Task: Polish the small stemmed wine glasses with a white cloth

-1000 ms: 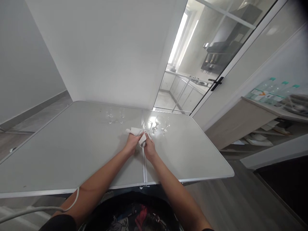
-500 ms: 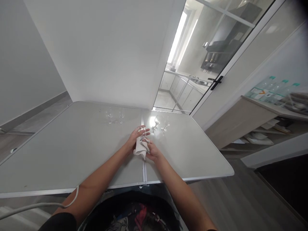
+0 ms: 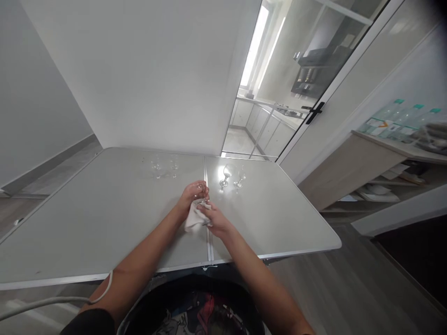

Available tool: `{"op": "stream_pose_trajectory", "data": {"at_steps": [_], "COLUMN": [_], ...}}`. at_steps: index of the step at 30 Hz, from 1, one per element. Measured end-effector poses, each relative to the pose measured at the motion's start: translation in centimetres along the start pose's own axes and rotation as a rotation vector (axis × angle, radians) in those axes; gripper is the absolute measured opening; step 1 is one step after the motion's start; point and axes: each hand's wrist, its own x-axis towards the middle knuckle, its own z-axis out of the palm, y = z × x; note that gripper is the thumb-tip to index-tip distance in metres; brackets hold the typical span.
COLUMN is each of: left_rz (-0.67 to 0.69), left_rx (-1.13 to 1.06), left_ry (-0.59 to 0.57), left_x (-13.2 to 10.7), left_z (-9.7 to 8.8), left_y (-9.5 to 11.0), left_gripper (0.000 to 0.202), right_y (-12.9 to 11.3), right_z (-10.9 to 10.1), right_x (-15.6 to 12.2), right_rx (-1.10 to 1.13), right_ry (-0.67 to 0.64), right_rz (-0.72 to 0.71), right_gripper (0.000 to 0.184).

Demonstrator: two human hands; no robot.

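My left hand (image 3: 194, 192) is wrapped round a clear stemmed glass (image 3: 201, 187), much of it hidden by the fingers. Just below, a white cloth (image 3: 196, 217) is pinched in my right hand (image 3: 215, 218) and presses against the lower part of the glass. Both hands meet above the table's middle seam. To their right stand two stemmed glasses, one wine glass (image 3: 225, 176) and another wine glass (image 3: 240, 177). Farther back on the left half are two faint clear glasses, a glass (image 3: 157, 168) and a second glass (image 3: 174, 168).
The pale table (image 3: 115, 218) meets a white wall at its far side. A glass-paned door (image 3: 268, 125) with a black handle (image 3: 314, 113) rises at the back right. Capped plastic bottles (image 3: 386, 120) top a wooden shelf unit (image 3: 352, 170). A white cable (image 3: 63, 297) crosses my left arm.
Both hands have shifted slightly left with the glass and cloth. My left fingers, spread before, now curl round the glass. The cloth has swung left.
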Motion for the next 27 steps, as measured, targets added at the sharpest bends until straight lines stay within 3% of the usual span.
{"op": "stream_pose_trajectory", "data": {"at_steps": [2, 4, 6, 10, 12, 14, 17, 19, 21, 24, 25, 27], "left_rz": [-0.073, -0.067, 0.003, 0.266, 0.275, 0.161, 0.036, 0.052, 0.115, 0.281, 0.339, 0.423], "left_rx": [-0.112, -0.126, -0.019, 0.265, 0.258, 0.151, -0.014, -0.034, 0.03, 0.125, 0.122, 0.068], "left_ry": [-0.12, -0.143, -0.048, 0.27, 0.294, 0.178, -0.031, -0.048, 0.053, 0.299, 0.364, 0.422], "left_x": [-0.3, -0.4, -0.2, 0.4, 0.4, 0.0, -0.7, -0.9, -0.5, 0.3, 0.6, 0.9], "left_z": [-0.1, -0.1, 0.0, 0.5, 0.6, 0.6, 0.4, 0.3, 0.3, 0.1, 0.0, -0.2], "left_y": [0.4, 0.4, 0.2, 0.1, 0.5, 1.2, 1.8, 1.6, 1.0, 0.0, -0.2, -0.2], "left_gripper": [0.042, 0.042, 0.037, 0.032, 0.032, 0.035, 0.046, 0.045, 0.037, 0.034, 0.036, 0.041], "right_y": [0.0, -0.3, -0.9, -2.3, -2.7, -2.8, -2.5, -2.5, -2.6, -2.9, -2.9, -2.6], "right_z": [0.1, 0.0, -0.2, -0.1, 0.2, 0.5, 0.4, -0.1, -0.7, -1.6, -1.8, -1.7], "right_x": [-0.4, -0.4, -0.2, 0.4, 0.3, -0.2, -0.7, -0.7, -0.3, 0.1, 0.2, 0.3], "right_rx": [0.204, 0.219, 0.117, -0.256, -0.338, -0.202, 0.174, 0.251, 0.111, -0.235, -0.28, -0.165], "right_ry": [-0.168, -0.205, -0.105, 0.258, 0.321, 0.198, -0.154, -0.232, -0.127, 0.176, 0.293, 0.454], "right_rz": [0.053, 0.055, 0.015, -0.077, -0.097, -0.071, 0.032, 0.055, -0.002, -0.182, -0.234, -0.249], "right_gripper": [0.034, 0.035, 0.03, 0.018, 0.018, 0.017, 0.032, 0.036, 0.032, 0.021, 0.021, 0.028]}}
